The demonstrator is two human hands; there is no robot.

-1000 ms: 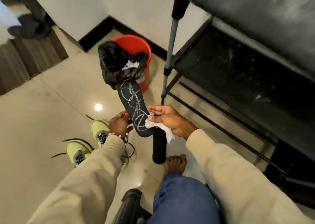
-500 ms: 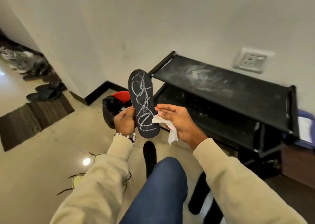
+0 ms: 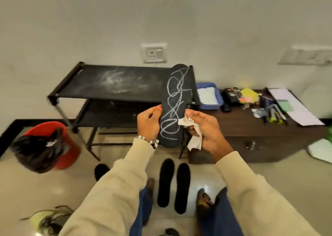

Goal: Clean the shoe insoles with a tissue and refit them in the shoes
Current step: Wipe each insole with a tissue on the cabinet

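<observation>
My left hand grips the left edge of a black insole covered in white chalk scribbles, holding it upright at chest height. My right hand holds a crumpled white tissue against the insole's lower right edge. Two clean black insoles lie side by side on the floor between my feet, and a third dark insole shows beside my left sleeve. A yellow-green shoe with loose laces sits at the bottom left, partly cut off.
A black two-tier shoe rack stands against the wall. A red bin lined with a black bag sits left of it. A dark wooden cabinet on the right carries a blue tray, remotes, pens and papers.
The view has swung up and right, away from the bin, bringing the cabinet into sight. Both hands lifted the scribbled insole higher; the tissue stays at its lower right edge.
</observation>
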